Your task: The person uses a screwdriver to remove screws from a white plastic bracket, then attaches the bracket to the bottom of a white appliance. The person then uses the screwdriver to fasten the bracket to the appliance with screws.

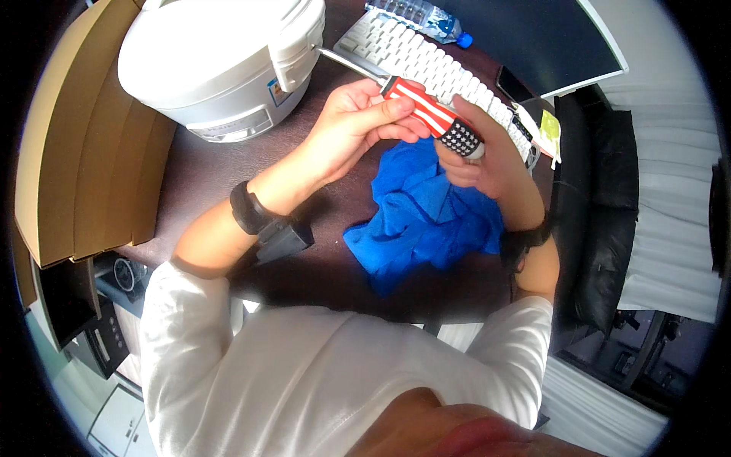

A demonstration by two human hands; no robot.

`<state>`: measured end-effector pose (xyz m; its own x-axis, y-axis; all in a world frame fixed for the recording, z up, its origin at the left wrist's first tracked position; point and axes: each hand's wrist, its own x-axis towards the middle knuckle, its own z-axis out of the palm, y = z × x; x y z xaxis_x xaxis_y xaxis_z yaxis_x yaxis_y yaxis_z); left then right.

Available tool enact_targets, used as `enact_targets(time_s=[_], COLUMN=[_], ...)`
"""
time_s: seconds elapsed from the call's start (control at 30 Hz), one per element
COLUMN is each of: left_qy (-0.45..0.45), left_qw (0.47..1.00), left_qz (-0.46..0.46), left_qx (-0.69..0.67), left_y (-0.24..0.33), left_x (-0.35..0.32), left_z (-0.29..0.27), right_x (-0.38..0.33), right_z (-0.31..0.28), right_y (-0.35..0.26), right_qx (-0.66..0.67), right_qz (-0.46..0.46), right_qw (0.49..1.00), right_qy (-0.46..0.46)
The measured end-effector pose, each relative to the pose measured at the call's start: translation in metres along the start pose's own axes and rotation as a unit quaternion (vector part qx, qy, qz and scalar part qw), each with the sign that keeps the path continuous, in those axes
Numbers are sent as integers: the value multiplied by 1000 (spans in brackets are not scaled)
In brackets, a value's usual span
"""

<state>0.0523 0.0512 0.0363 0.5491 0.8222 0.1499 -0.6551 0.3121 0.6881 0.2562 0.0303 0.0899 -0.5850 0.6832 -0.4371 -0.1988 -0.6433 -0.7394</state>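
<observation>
A screwdriver [430, 113] with a red, white and black star-and-stripe handle is held in both hands above the table. My left hand [354, 118] pinches the handle's front end, next to the metal shaft. Around its rear end, my right hand [487, 156] has its fingers and thumb closed. The shaft points up and left, its tip at the upright hinge-like part on the side of a white rice cooker [183, 68]. Whether the tip sits in a screw is too small to tell. A crumpled blue cloth [426, 209] lies below my hands.
Behind my hands are a white keyboard [434, 65], a plastic bottle [422, 19] with a blue cap, and a monitor [548, 38]. A phone [514, 84] lies by the monitor. Cardboard [91, 145] stands at the left of the dark table [205, 183]; a black sofa [609, 221] is at right.
</observation>
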Motion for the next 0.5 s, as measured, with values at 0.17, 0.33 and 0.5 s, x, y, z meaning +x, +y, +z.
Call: enact_targets(time_s=[0.17, 0.33, 0.5], left_qy=[36, -5, -58], left_qw=[998, 1000, 996], left_qz=[4, -23, -54], left_qx=[44, 7, -44], left_y=[6, 3, -3], left_x=[-3, 1, 2], left_z=[9, 2, 0], right_x=[-5, 0, -7], right_z=[18, 19, 11], right_y=[13, 20, 3], right_qx=[-708, -539, -18], right_qz=[-388, -297, -1], right_qw=[528, 745, 998], right_qy=[264, 259, 61])
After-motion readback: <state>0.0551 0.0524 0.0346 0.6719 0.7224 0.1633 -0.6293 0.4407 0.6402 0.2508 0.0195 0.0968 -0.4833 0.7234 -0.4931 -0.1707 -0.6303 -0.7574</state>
